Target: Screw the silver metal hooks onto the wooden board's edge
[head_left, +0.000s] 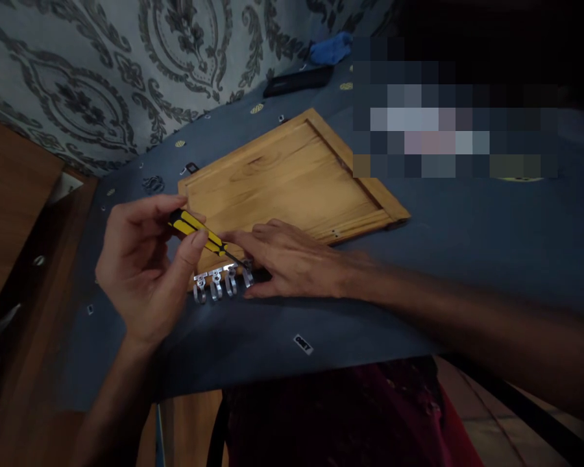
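Note:
My left hand [148, 259] is closed around the handle of a yellow and black screwdriver [199, 232]. Its dark shaft slants down to the rightmost of several silver metal hooks [217, 285], which sit in a row along the near-left edge of a framed wooden panel [267, 188]. Over that corner lies my right hand [292, 259], its thumb and fingers around the rightmost hook [248, 277]. The index finger is beside the screwdriver shaft. Where the tip meets the hook is too small to make out.
The panel lies on a dark blue table cover [370, 318]. Behind it are a black flat object [299, 82] and a blue cloth [331, 48] near the patterned wall [189, 45]. A dark coil [153, 184] lies left of the panel. The upper right is pixelated.

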Demonstrator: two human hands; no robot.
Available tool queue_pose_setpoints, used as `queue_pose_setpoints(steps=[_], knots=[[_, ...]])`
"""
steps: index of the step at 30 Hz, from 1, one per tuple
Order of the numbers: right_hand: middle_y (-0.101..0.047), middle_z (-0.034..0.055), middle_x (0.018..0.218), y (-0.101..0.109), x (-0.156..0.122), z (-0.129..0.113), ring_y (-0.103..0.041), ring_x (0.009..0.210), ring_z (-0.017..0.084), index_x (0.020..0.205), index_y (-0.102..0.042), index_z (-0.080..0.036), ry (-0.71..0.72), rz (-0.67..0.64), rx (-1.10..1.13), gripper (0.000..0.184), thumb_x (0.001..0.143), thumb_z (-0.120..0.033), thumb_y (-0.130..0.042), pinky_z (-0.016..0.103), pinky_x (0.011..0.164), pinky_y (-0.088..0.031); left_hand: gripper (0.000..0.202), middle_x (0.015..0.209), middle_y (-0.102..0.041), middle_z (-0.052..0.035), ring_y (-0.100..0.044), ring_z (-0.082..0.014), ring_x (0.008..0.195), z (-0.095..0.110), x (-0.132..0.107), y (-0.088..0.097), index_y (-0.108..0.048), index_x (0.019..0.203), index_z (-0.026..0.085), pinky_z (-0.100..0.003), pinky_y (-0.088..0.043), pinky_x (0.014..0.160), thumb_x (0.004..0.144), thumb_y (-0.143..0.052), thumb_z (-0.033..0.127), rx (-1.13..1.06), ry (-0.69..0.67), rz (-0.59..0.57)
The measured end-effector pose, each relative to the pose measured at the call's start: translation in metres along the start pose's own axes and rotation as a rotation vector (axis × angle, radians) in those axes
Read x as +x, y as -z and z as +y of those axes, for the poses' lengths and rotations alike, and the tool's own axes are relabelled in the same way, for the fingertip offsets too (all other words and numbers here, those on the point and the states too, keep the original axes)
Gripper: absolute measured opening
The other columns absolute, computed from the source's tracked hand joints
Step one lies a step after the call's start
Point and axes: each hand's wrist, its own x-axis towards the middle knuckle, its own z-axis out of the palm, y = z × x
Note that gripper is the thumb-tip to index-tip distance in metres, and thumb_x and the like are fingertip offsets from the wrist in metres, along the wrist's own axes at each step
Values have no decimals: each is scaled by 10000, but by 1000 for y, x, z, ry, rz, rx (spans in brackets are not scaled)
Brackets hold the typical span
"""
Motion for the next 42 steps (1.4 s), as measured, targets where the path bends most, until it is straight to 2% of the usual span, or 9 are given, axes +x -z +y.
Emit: queue_pose_setpoints(steps=[4, 8, 11, 17, 23, 30, 35, 42], knots=[[-690, 109, 1028, 4, 1, -2, -642, 958, 283, 1526, -417, -155, -19, -35, -8, 765, 898, -441, -748, 436, 909, -482, 294, 967, -718, -4, -746, -150, 855, 1, 4, 4, -737, 1104, 237, -286, -617, 761, 833, -837, 184, -24, 17, -42], [-689, 116, 1015, 8, 0, -6, -633, 935, 282, 1533, -418, -127, -37, -68, -5, 775, 900, -425, -752, 457, 929, -482, 310, 972, -711, -6, -738, -130, 843, 3, 8, 4, -749, 1074, 208, -261, -609, 773, 792, -860, 143, -82, -1, 57], [-689, 117, 1008, 8, 0, -7, -634, 936, 285, 1532, -422, -112, -44, -67, 4, 791, 890, -421, -765, 462, 934, -481, 325, 991, -707, -2, -735, -123, 853, 6, 8, 2, -756, 1071, 209, -254, -609, 779, 782, -857, 101, -105, -12, 75], [-693, 122, 1029, 4, 0, -3, -642, 979, 286, 1556, -387, -112, -27, -58, 9, 815, 905, -447, -742, 474, 971, -468, 345, 948, -731, 0, -739, -128, 838, 6, 2, 3, -751, 1107, 223, -254, -617, 748, 810, -820, 63, -47, 2, 18], [-691, 115, 1048, 0, 0, 1, -645, 962, 277, 1546, -392, -138, -16, -22, -16, 809, 892, -448, -755, 444, 931, -476, 330, 997, -690, 8, -728, -108, 875, 0, -2, 4, -711, 1144, 187, -235, -613, 754, 836, -811, 125, -62, 20, -6], [-685, 116, 1071, -3, 0, 3, -637, 989, 273, 1531, -413, -153, -3, -14, -8, 798, 882, -454, -767, 409, 910, -461, 339, 1000, -714, 5, -716, -72, 894, -4, -2, 4, -709, 1170, 166, -167, -589, 777, 860, -777, 46, -113, -7, -28], [-687, 117, 1070, -1, 0, 2, -641, 997, 285, 1525, -421, -142, 2, -12, -2, 787, 884, -438, -768, 423, 909, -463, 355, 1013, -707, -5, -718, -86, 924, -6, 0, 6, -707, 1185, 163, -184, -594, 794, 869, -752, 6, -186, 2, -62], [-695, 121, 1091, -1, 1, 2, -645, 980, 280, 1534, -418, -164, -3, -22, 7, 792, 883, -446, -770, 406, 897, -464, 352, 1039, -733, -19, -727, -116, 946, -4, 1, 14, -700, 1227, 211, -226, -607, 825, 917, -724, 46, -164, 56, -173]])
